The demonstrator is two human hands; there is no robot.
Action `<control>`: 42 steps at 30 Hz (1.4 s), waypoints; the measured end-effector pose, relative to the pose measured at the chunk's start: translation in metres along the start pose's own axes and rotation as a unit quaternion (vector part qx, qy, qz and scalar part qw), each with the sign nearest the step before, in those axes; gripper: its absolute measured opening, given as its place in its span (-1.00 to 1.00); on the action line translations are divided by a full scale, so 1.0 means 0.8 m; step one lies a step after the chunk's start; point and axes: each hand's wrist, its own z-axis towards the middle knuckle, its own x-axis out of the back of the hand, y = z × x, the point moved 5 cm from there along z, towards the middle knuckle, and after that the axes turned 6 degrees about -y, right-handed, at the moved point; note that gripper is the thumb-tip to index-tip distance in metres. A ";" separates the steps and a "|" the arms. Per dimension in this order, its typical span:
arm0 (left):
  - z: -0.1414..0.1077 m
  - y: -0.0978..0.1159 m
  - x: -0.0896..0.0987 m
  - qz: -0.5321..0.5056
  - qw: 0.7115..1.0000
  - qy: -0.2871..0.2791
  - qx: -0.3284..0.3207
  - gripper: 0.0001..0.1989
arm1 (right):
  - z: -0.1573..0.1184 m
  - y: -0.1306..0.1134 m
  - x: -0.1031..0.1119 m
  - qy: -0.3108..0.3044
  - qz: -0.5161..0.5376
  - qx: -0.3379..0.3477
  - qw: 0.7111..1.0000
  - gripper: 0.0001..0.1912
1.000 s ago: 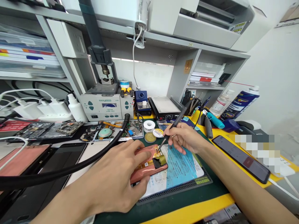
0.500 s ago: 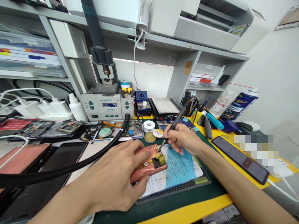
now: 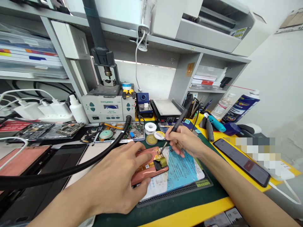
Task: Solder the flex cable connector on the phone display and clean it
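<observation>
My left hand [image 3: 115, 176] lies over a phone screen [image 3: 142, 179] with its copper-coloured back turned up, gripping it between thumb and fingers. A ribbon cable with a black and yellow-green patch [image 3: 160, 163] shows on the screen's uncovered right end. In my right hand [image 3: 182, 140] is a slim black soldering iron [image 3: 179, 122], held like a pen. Its metal tip points down at the gold contacts [image 3: 158, 153] near the screen's upper right end; whether it touches them I cannot tell. Under the screen lies a blue and white printed sheet [image 3: 181, 170].
A thick black hose [image 3: 101, 157] curves past my left hand from the hot-air station [image 3: 107, 108]. Behind the screen stand a solder spool [image 3: 150, 127] and a round tin [image 3: 151, 139]. To the right lies a phone [image 3: 241, 162] with a white cable; circuit boards [image 3: 132, 129] sit at the back.
Both hands keep nearly the same pose, and the iron's tip stays at the gold contacts. The whole view has shifted very slightly.
</observation>
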 end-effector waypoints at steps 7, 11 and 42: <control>0.000 0.000 0.001 -0.009 1.000 0.012 -0.007 -0.61 | -0.001 0.000 0.001 -0.009 -0.015 -0.003 1.000 -0.84; 0.000 0.000 0.000 -0.011 1.000 0.009 -0.009 -0.62 | -0.003 0.000 -0.001 -0.028 -0.029 -0.020 0.999 -0.80; 0.001 -0.002 -0.002 0.000 1.000 -0.014 0.009 -0.69 | -0.002 0.003 -0.005 -0.026 0.000 0.005 1.000 -0.86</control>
